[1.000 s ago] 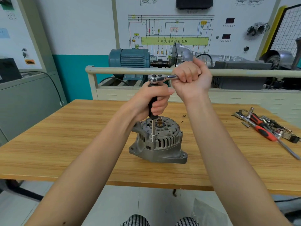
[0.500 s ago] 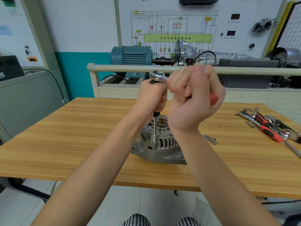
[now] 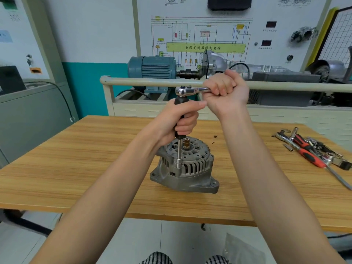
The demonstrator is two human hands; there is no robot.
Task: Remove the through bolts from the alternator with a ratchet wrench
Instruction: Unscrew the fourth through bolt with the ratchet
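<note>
Alternator [image 3: 187,168] below both hands, L hand [image 3: 181,119] on extension, R hand [image 3: 226,92] on ratchet [image 3: 187,90]

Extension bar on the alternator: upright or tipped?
Upright. The extension bar runs straight down from the ratchet head to the alternator rim; the left hand grips its black handle.

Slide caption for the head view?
Right hand swings ratchet wrench; left hand steadies its extension on the alternator.

Bare forearms, no sleeves; b/w striped trousers [image 3: 158,259] at bottom edge.
</note>
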